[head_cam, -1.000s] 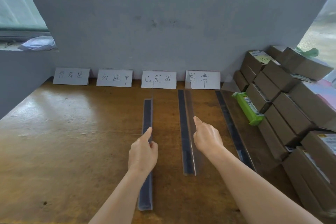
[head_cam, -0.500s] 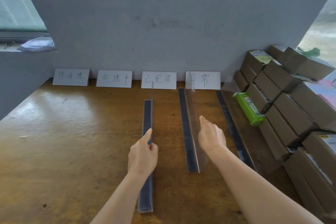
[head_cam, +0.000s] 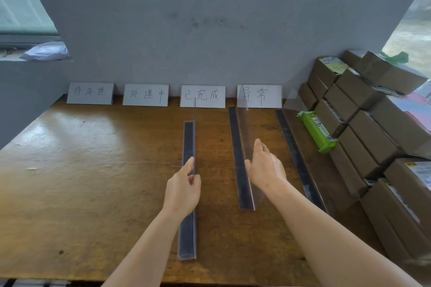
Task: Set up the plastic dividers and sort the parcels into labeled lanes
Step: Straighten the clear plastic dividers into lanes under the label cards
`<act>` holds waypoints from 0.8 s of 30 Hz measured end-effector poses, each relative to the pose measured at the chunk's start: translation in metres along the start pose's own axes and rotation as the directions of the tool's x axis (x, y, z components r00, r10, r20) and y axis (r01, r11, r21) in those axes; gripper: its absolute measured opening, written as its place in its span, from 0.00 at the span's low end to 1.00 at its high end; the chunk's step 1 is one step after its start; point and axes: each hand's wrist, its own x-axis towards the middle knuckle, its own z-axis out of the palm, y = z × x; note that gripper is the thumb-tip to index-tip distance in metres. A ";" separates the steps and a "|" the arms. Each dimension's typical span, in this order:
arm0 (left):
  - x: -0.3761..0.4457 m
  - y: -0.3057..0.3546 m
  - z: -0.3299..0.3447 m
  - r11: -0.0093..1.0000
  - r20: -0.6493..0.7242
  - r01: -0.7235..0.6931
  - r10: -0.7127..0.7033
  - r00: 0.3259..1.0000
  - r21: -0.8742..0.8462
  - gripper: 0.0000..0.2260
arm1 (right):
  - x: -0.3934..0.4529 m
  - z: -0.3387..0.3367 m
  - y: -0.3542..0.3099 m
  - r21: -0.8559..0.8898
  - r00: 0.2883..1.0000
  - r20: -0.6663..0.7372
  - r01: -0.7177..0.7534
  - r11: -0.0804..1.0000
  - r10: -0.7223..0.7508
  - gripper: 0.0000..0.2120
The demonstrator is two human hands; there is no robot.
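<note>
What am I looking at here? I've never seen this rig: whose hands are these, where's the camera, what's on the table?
No machine: a person wearing a head camera that looks down at their bare hands. The left hand rests on one clear divider; the right hand steadies a second divider. A third lies further right. All stand on a wooden table. Four label cards lean against the wall; parcels are stacked at right, unsorted.

Your bench (head_cam: 70,182) is worn amber-brown wood. The dividers (head_cam: 189,147) are clear plastic on dark grey-black base strips. Your lane labels (head_cam: 202,96) are white with black handwriting. The parcels (head_cam: 363,147) are plain brown cardboard; one packet (head_cam: 317,131) is bright green. Wall (head_cam: 210,30): pale grey.
</note>
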 end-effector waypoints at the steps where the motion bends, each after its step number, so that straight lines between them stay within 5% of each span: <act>1: 0.001 -0.001 -0.001 1.000 0.008 0.004 -0.004 1.000 -0.006 0.23 | -0.001 0.001 0.000 0.011 1.000 0.004 -0.002 1.000 0.002 0.34; 6: 0.002 -0.005 -0.006 1.000 0.040 0.009 -0.008 0.999 -0.004 0.23 | -0.009 0.002 -0.001 0.050 1.000 0.010 -0.029 0.998 0.029 0.37; 12: 0.003 -0.005 -0.010 0.997 0.097 0.018 -0.011 0.995 -0.073 0.22 | -0.031 0.005 -0.028 0.099 0.984 -0.090 0.165 0.981 -0.156 0.33; 24: -0.004 -0.016 -0.031 0.989 0.148 -0.031 0.053 0.988 -0.145 0.23 | -0.079 0.046 -0.074 0.287 0.965 0.154 0.163 0.944 -0.214 0.29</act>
